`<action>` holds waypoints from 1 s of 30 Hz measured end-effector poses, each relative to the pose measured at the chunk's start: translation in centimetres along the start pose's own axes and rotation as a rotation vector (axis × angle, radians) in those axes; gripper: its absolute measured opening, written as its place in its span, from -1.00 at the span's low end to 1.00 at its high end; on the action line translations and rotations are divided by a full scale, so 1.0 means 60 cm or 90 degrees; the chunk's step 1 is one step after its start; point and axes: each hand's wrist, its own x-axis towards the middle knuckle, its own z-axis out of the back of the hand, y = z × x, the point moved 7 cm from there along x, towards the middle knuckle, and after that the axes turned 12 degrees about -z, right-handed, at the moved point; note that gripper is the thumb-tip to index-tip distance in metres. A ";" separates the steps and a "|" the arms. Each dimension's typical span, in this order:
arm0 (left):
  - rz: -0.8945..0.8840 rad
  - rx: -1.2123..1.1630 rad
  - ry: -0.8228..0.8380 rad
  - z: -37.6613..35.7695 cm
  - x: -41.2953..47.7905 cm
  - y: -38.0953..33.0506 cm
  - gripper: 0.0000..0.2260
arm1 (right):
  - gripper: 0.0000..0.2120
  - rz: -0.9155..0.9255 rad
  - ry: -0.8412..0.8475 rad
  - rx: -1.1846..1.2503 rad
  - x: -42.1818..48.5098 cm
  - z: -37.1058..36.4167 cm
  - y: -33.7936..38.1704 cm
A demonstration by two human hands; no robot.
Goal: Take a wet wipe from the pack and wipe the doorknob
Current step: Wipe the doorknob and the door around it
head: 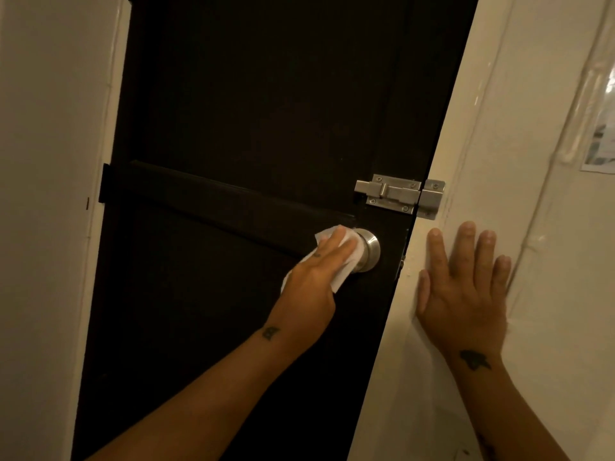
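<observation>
A round silver doorknob [370, 249] sits on the right side of a black door [253, 128]. My left hand [316, 277] presses a white wet wipe [346, 261] against the left side of the knob, covering about half of it. My right hand [466, 287] lies flat with fingers spread on the cream door frame [442, 161], just right of the door's edge, holding nothing. The wipe pack is not in view.
A silver sliding bolt latch [401, 194] is fixed above the knob, bridging door and frame. White walls flank the door on both sides. A paper sheet [602, 141] is stuck on the wall at the right edge.
</observation>
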 end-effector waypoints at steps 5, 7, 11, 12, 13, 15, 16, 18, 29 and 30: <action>-0.023 0.018 -0.059 0.006 -0.007 -0.004 -0.45 | -0.46 -0.004 0.002 -0.008 -0.001 0.001 0.001; -0.021 0.000 -0.052 0.009 -0.015 0.006 -0.47 | -0.46 -0.006 0.004 -0.008 -0.001 0.001 0.002; -0.005 -0.053 -0.057 0.025 -0.006 0.024 -0.52 | -0.47 -0.005 -0.001 -0.026 -0.002 0.000 0.002; 0.003 -0.060 -0.061 0.025 0.000 0.026 -0.54 | -0.47 -0.004 -0.001 -0.030 -0.002 0.000 0.002; 0.018 -0.072 -0.068 0.027 0.004 0.027 -0.55 | -0.47 -0.004 0.000 -0.033 -0.002 0.000 0.002; 0.049 -0.080 -0.080 0.017 0.009 0.030 -0.56 | -0.47 -0.007 0.001 -0.034 -0.001 0.000 0.002; 0.046 -0.076 -0.098 0.013 0.008 0.031 -0.55 | -0.47 -0.008 0.002 -0.035 -0.001 0.000 0.003; -0.001 -0.065 -0.156 0.011 -0.005 0.027 -0.55 | -0.46 -0.009 0.000 -0.036 -0.001 0.001 0.003; -0.269 0.040 -0.093 0.027 -0.058 0.006 -0.71 | -0.46 -0.019 0.009 -0.040 -0.001 0.000 0.002; -0.362 0.113 -0.061 0.025 -0.059 -0.013 -0.68 | -0.46 -0.020 0.008 -0.040 0.000 0.000 0.002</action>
